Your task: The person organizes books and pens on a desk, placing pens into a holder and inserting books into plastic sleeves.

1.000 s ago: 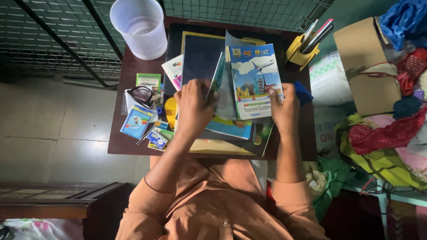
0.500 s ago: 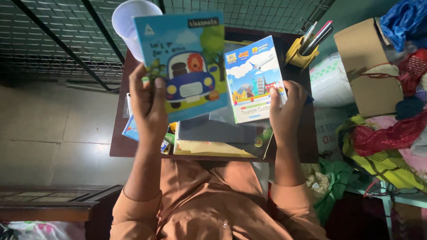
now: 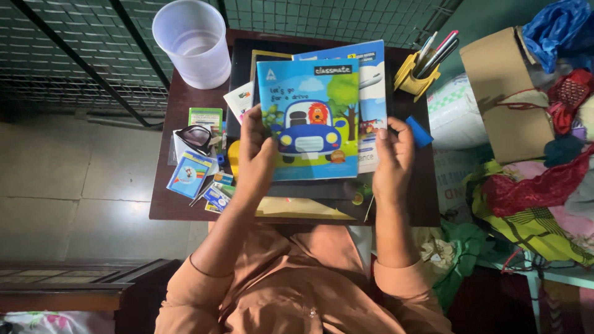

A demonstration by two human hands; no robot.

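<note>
Head view: car-cover book (image 3: 309,120) atop airplane-cover book (image 3: 371,80)

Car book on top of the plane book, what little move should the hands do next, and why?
Probably slide the car book right until its edges match the plane book beneath, because it overlaps only partly. The left hand grips the car book's edge, and the right hand holds the plane book.
</note>
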